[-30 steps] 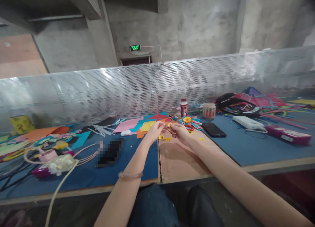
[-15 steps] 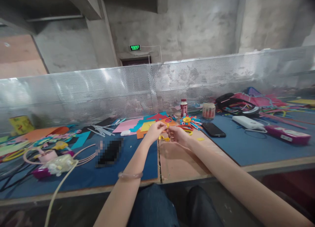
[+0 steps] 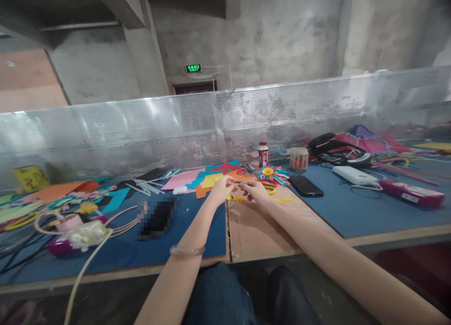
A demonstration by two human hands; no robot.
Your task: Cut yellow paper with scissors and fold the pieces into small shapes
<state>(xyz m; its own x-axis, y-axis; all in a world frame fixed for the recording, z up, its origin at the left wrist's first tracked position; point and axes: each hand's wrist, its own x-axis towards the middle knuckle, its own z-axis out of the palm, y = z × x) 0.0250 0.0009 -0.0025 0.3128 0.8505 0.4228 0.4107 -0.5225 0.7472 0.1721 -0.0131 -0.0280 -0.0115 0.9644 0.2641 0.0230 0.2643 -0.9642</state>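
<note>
My left hand (image 3: 221, 189) and my right hand (image 3: 252, 190) meet over the middle of the table, fingers pinched together on a small yellow paper piece (image 3: 238, 188) held between them. More yellow scraps (image 3: 238, 199) lie just under the hands on the brown board (image 3: 257, 226). A clear bangle (image 3: 187, 251) sits on my left wrist. A multicoloured paper flower (image 3: 270, 173) and red scissors (image 3: 265, 180) lie just beyond my right hand.
Coloured paper sheets (image 3: 200, 177) lie behind the hands. A glue bottle (image 3: 263, 154), a tape roll (image 3: 299, 158), a black phone (image 3: 306, 185), a white power bank (image 3: 354, 175) and a pink box (image 3: 412, 193) are to the right. Cables and a blurred dark object (image 3: 158, 217) lie left. A perforated metal screen (image 3: 211, 127) backs the table.
My hands have drawn closer together and dropped slightly toward the table, still pinching the yellow piece. A yellow strip now lies on the board right of my right hand.
</note>
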